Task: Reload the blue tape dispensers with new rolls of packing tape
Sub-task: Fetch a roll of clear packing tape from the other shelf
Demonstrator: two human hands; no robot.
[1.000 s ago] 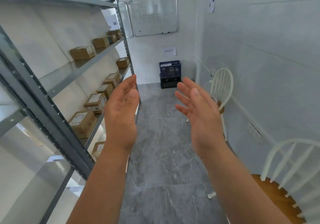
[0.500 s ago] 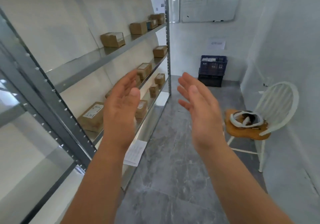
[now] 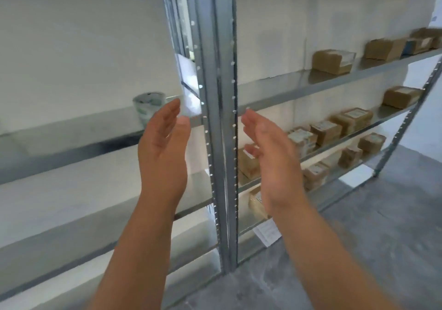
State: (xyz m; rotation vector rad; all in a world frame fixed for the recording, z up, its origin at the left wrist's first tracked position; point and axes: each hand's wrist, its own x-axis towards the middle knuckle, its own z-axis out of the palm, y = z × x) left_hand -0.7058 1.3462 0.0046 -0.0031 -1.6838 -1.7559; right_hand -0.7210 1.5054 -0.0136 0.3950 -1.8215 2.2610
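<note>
My left hand [image 3: 163,151] and my right hand [image 3: 272,156] are raised in front of me, palms facing each other, fingers apart, holding nothing. They hang before the grey upright posts [image 3: 221,118] of a metal shelving unit. No blue tape dispenser is in view. A blurred clear-wrapped, roll-like object [image 3: 148,105] stands on the left shelf, just beyond my left fingertips; I cannot tell what it is.
Several brown cardboard boxes [image 3: 333,61] with labels sit on the right-hand shelves [image 3: 334,82]. A white paper sheet [image 3: 267,233] hangs at the lower shelf edge. Grey marble floor [image 3: 370,238] lies to the right. The left shelves [image 3: 59,147] hold little else.
The view has swung left, from the aisle with chair and crate toward the shelving. Both hands keep the same raised, open pose.
</note>
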